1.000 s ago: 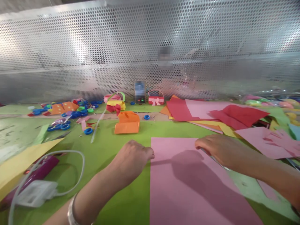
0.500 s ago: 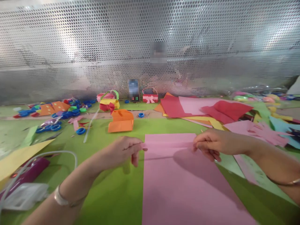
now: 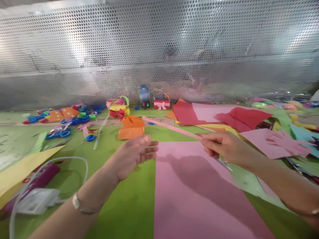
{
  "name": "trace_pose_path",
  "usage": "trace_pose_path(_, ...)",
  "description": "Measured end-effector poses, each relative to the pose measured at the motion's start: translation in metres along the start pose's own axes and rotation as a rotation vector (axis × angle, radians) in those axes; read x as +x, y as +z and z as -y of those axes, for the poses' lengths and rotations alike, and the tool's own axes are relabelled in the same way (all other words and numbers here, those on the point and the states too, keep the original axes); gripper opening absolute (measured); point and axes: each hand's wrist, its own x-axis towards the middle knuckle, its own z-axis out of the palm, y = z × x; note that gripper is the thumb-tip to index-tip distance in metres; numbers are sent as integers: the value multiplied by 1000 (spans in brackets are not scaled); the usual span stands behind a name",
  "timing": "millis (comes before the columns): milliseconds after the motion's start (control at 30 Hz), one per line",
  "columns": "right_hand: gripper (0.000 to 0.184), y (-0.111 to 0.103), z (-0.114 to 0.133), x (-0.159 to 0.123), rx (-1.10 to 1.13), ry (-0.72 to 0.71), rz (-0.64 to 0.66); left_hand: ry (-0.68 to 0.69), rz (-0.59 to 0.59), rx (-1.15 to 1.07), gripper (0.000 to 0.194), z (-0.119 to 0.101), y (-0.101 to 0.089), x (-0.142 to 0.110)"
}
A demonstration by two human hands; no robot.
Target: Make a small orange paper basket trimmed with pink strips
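A narrow pink paper strip (image 3: 171, 127) is pinched at its right end by my right hand (image 3: 221, 144); its free end points up to the left, above the table. My left hand (image 3: 136, 152) is off the strip, fingers stretched out and apart, just below an orange folded paper box (image 3: 132, 127). Beneath both hands a large pink paper sheet (image 3: 194, 196) lies flat on the green table, with their shadow across it. Metal tips, perhaps of scissors (image 3: 225, 165), show under my right hand.
A stack of coloured paper (image 3: 184, 113) lies at the back right. Small paper baskets (image 3: 161, 104), a phone (image 3: 144, 94) and blue-handled scissors (image 3: 58, 133) are along the back and left. A white charger (image 3: 38, 200) with cable sits on the left. A perforated metal panel (image 3: 112, 49) rises behind.
My left hand has let go of the strip's left end and opened. The strip, held in my right hand, has lifted and now slants up to the left.
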Motion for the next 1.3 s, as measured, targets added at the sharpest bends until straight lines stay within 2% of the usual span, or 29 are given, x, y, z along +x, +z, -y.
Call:
trace_pose_path(67, 36, 21, 7, -7, -126, -111, -100, -109, 100, -237, 21, 6, 14, -5)
trace_pose_path(133, 33, 40, 13, -16, -385, -381, -215, -166, 166, -382, 16, 12, 26, -8)
trace_pose_path(200, 35, 54, 19, -23, -581, -584, -264, -190, 142, -449, 15, 17, 33, -8)
trace_pose_path(233, 35, 58, 21, -26, -598, -620, -252, -200, 116, -460, 17, 18, 34, -7)
trace_pose_path(300, 40, 62, 26, -28, -469, -570, -194, -218, 72, -455, 20, 20, 33, -4)
trace_pose_path(367, 41, 62, 30, -27, -229, -393, -110, -236, 64, -442, 21, 20, 32, -3)
trace_pose_path(467, 30, 62, 33, -23, 64, -93, 41, -262, 88, -409, 21, 19, 33, -5)
trace_pose_path(567, 26, 62, 33, -20, 241, 45, 151, -275, 80, -369, 21, 19, 35, -8)
trace_pose_path(667, 22, 60, 32, -19, 326, 101, 224, -241, 4, -351, 25, 16, 29, -5)
trace_pose_path(800, 19, 51, 33, -20, 346, 126, 335, -142, -165, -372, 25, 8, 6, 8)
trace_pose_path(900, 21, 44, 35, -22, 355, 153, 326, -44, -284, -409, 23, 2, -11, 17)
trace_pose_path(967, 24, 41, 35, -23, 392, 184, 303, -11, -310, -423, 23, 1, -15, 19)
trace_pose_path(1067, 25, 41, 35, -24, 434, 211, 274, -59, -228, -396, 18, 4, -5, 15)
trace_pose_path(1200, 22, 44, 39, -24, 383, 200, 349, -228, -48, -309, 11, 14, 18, 3)
trace_pose_path(1300, 24, 44, 40, -23, 350, 178, 369, -283, -15, -291, 15, 18, 23, 1)
